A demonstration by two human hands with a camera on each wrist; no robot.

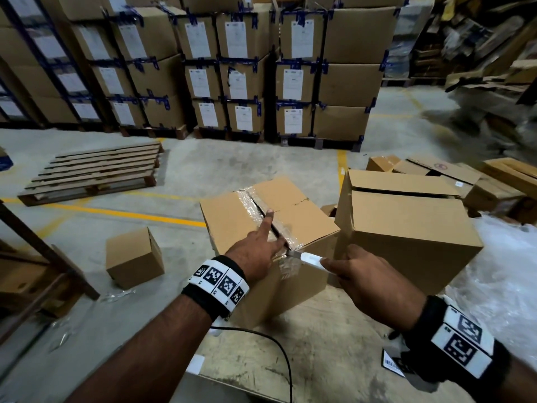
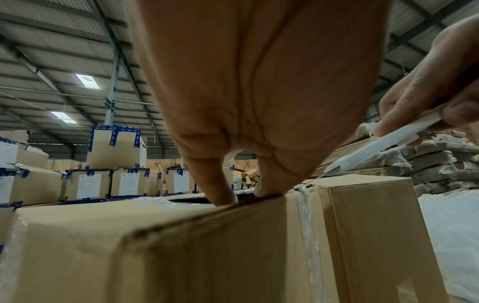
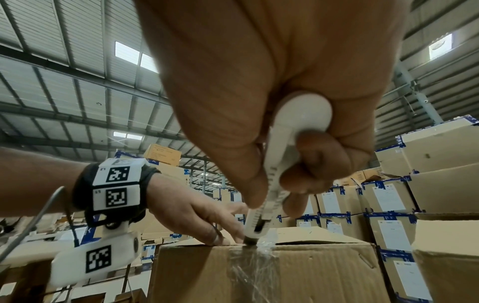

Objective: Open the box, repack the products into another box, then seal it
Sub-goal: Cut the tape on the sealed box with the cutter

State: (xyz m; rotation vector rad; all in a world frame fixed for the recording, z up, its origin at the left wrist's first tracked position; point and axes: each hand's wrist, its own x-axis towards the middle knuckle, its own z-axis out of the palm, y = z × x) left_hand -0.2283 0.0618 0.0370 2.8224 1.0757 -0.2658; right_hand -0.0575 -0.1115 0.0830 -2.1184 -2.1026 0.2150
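Observation:
A brown box point(image 1: 232, 219) sealed with clear tape point(image 1: 286, 267) sits in the middle of the head view. Its top seam is slit open along its length. My left hand point(image 1: 270, 231) presses on the top with straight fingers, the index finger lying along the seam. My right hand point(image 1: 348, 269) grips a white box cutter point(image 1: 309, 258), whose blade meets the tape at the near top edge. The right wrist view shows the box cutter point(image 3: 279, 164) tip on the taped edge point(image 3: 249, 246). A second brown box point(image 1: 406, 228) stands just right, its top flaps untaped and slightly raised.
A small box point(image 1: 133, 257) sits on the floor to the left, and a wooden pallet point(image 1: 96, 173) lies beyond it. Stacked labelled cartons point(image 1: 247, 68) line the back. Flattened cardboard point(image 1: 436, 170) and plastic film point(image 1: 508, 271) lie to the right. A black cable point(image 1: 261, 338) runs under my left arm.

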